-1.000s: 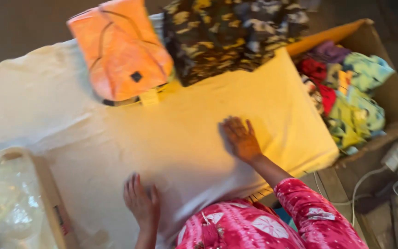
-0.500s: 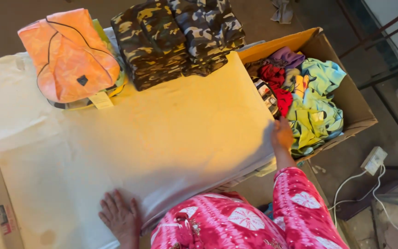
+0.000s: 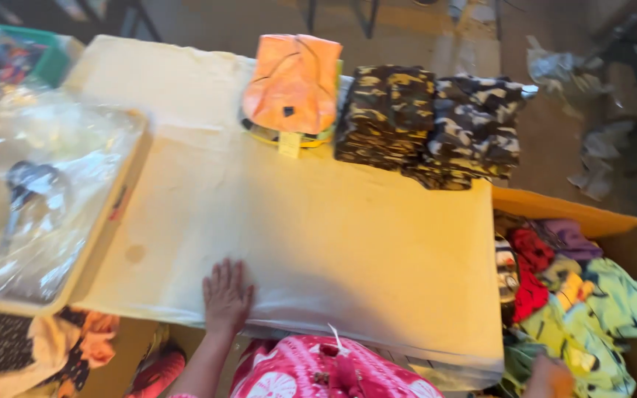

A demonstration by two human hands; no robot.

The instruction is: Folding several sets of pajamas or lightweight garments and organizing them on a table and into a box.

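While the left hand (image 3: 226, 296) is laid flat with its fingers spread on the near edge of the cloth-covered table (image 3: 318, 228), nothing is gripped by it; only the pale yellow cloth is touched. At the lower right corner of the view, the right hand (image 3: 551, 377) is seen only in part and blurred, reaching down by the cardboard box (image 3: 613, 228), so whether it is open or closed on anything cannot be told. It is placed just beside the heap of colourful clothes (image 3: 591, 309) inside that box, and contact with them cannot be made out. The two hands are held well apart, with the table's near right corner between them. At the far edge of the table, well away from both hands, an orange bag (image 3: 294, 82) is seen lying with a small tag hanging below it, and just to its right two stacks of folded camouflage garments (image 3: 429, 125) are set side by side. To the left of the table, a tray covered with clear plastic (image 3: 38, 199) is placed, beyond the left hand. A pink patterned sleeve (image 3: 326, 372) is visible at the bottom edge.
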